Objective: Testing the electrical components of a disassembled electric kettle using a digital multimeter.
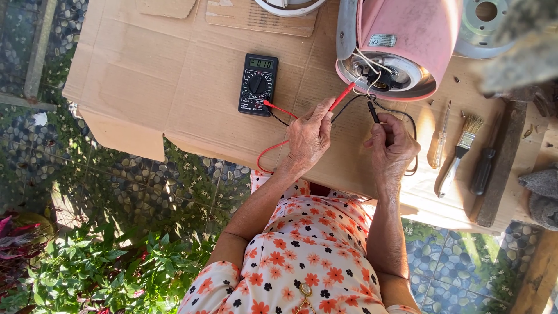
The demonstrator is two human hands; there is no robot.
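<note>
A pink appliance (407,35) lies on its side on a sheet of cardboard (168,75), its open underside with wires (381,75) facing me. My left hand (308,136) holds a red test probe (343,96) with its tip at the wires. My right hand (392,145) holds a black test probe (372,110), also pointed at the wires. Red and black leads run from both probes to a black digital multimeter (258,85) lying flat to the left, its display lit.
To the right lie a screwdriver with a clear handle (440,139), a paintbrush (462,148) and a black-handled tool (482,171). A grey cloth (543,195) sits at the far right. Pebble-pattern tiles (192,180) and green plants (116,267) are below.
</note>
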